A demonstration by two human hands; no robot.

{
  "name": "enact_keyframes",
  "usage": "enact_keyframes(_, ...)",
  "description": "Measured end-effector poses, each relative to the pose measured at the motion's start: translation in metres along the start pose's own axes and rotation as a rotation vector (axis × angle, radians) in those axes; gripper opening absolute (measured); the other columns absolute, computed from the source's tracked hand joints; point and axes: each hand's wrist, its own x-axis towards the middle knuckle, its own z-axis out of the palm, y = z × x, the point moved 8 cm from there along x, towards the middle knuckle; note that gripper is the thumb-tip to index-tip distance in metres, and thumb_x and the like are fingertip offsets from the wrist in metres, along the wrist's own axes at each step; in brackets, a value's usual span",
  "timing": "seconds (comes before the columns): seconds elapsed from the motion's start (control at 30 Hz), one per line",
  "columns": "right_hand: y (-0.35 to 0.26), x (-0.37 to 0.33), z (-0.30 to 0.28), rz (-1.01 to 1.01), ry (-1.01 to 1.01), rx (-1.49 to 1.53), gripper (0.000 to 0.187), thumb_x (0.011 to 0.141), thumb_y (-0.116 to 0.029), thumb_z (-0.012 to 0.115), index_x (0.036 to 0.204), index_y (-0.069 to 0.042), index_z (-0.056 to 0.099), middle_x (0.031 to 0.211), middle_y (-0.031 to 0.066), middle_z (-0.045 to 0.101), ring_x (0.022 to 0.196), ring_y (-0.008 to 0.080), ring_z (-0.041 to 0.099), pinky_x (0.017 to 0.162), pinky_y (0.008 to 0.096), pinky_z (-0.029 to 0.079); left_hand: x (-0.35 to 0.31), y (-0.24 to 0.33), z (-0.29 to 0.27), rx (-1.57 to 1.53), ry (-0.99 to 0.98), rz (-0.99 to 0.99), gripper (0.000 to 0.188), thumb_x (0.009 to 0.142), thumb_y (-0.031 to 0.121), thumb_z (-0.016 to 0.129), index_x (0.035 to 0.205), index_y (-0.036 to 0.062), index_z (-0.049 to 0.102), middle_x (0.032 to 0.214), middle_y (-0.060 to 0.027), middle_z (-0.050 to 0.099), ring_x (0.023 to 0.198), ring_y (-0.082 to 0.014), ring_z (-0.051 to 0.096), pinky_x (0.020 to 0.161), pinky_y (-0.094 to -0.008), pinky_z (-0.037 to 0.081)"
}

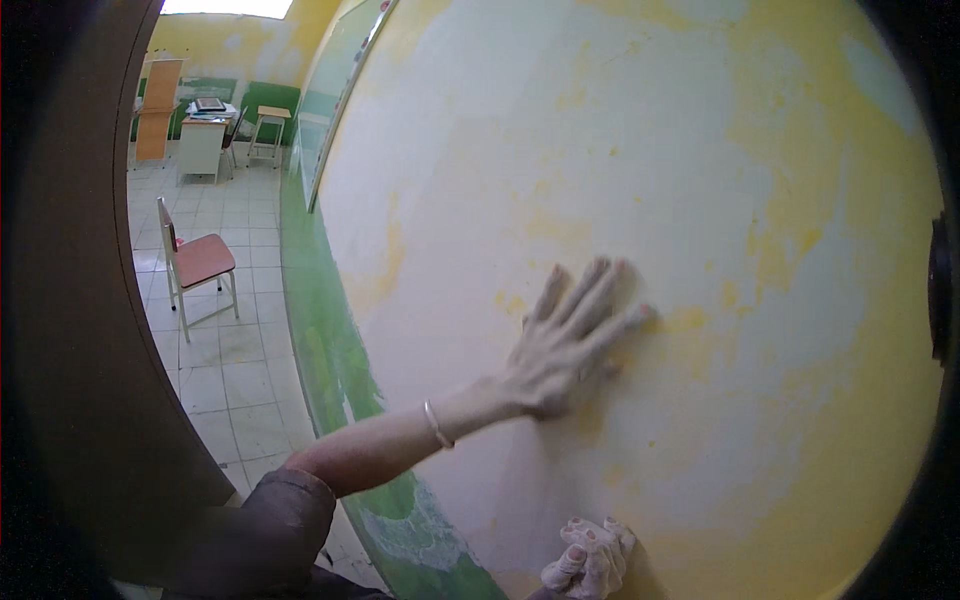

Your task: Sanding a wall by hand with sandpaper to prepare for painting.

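My left hand is spread over the patchy white and yellow wall, its fingers apart and slightly blurred. It looks dusted with pale powder, and nothing shows in it. A light bracelet circles that wrist, below a rolled dark sleeve. Low in the view, close to the wall, my right hand is closed with its fingers curled in. White powder coats it thickly. Whatever it holds, if anything, cannot be made out.
A green band runs along the wall's lower part. A glossy framed board hangs farther along. On the tiled floor stand a pink-seated chair, a desk with papers, and a stool. A dark panel borders the left.
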Motion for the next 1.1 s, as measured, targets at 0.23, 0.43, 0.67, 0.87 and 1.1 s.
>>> enact_keyframes(0.23,0.004,-0.014,0.000,0.039,-0.069,0.014,0.021,0.099,-0.017,0.053,0.091,-0.003,0.065,0.064,0.0048,0.069,0.059,0.0232,0.070,0.075,0.0481,0.052,-0.069,-0.123,-0.004,-0.003,0.270,-0.454,0.067,0.102,0.029,0.045,0.162,0.0106,0.023,0.171,-0.0177,0.008,0.158,-0.0364,0.003,0.124,-0.0567,0.004)
enact_keyframes(0.43,0.001,-0.009,0.008,0.007,-0.006,-0.005,0.020,0.098,-0.017,0.054,0.091,-0.002,0.066,0.065,0.0056,0.069,0.058,0.0233,0.069,0.074,0.0479,0.053,-0.084,0.017,0.029,-0.076,0.084,-0.170,0.071,0.100,0.039,0.049,0.162,0.0135,0.025,0.169,-0.0247,0.004,0.158,-0.0405,0.000,0.123,-0.0624,0.001)
enact_keyframes(0.67,-0.004,-0.006,-0.008,-0.038,0.053,-0.026,0.027,0.095,-0.015,0.055,0.078,0.000,0.070,0.066,0.0120,0.069,0.059,0.0263,0.068,0.067,0.0474,0.059,0.053,-0.070,-0.029,0.098,0.220,-0.273,0.066,0.103,0.034,0.045,0.163,0.0165,0.022,0.172,-0.0133,0.009,0.158,-0.0338,0.006,0.124,-0.0585,0.005)
enact_keyframes(0.87,0.002,-0.013,0.005,0.042,-0.036,0.027,0.021,0.098,-0.017,0.053,0.088,-0.004,0.065,0.064,0.0050,0.069,0.057,0.0221,0.068,0.077,0.0477,0.053,-0.073,-0.082,0.002,-0.014,0.332,-0.463,0.068,0.101,0.033,0.046,0.162,0.0105,0.025,0.170,-0.0219,0.009,0.158,-0.0394,0.004,0.123,-0.0598,0.003)
enact_keyframes(1.1,0.003,-0.014,0.004,0.024,0.004,-0.057,0.021,0.099,-0.016,0.052,0.090,-0.003,0.066,0.064,0.0047,0.069,0.057,0.0213,0.068,0.075,0.0482,0.053,0.002,-0.005,0.001,-0.023,0.024,0.020,0.066,0.099,0.033,0.048,0.161,0.0167,0.030,0.170,-0.0186,0.011,0.158,-0.0355,0.004,0.124,-0.0589,0.001)
